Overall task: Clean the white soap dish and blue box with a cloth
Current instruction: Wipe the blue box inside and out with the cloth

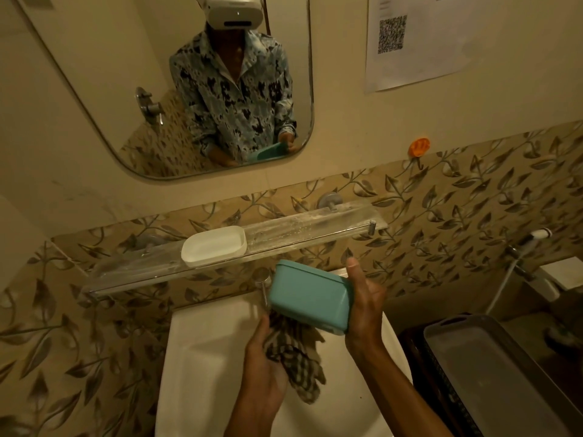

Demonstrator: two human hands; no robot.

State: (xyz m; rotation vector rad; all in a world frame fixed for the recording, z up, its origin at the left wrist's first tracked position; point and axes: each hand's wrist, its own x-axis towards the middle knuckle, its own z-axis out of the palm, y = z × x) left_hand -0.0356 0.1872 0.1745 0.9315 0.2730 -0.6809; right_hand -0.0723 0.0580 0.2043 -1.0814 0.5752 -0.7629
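Note:
My right hand [366, 305] grips the blue box [307, 296] by its right end and holds it tilted over the sink, thumb up along its edge. My left hand [263, 367] is closed on a checked cloth [295, 357], which is bunched against the underside of the box. The white soap dish [213, 246] stands on the glass shelf [315, 230] above the sink, to the upper left of the box, apart from both hands.
A white sink [202, 357] lies below my hands, with a metal tap [263, 283] partly hidden behind the box. A mirror [94, 99] hangs above the shelf. A grey tub [492, 373] sits at the right, and an orange hook [419, 146] sticks to the wall.

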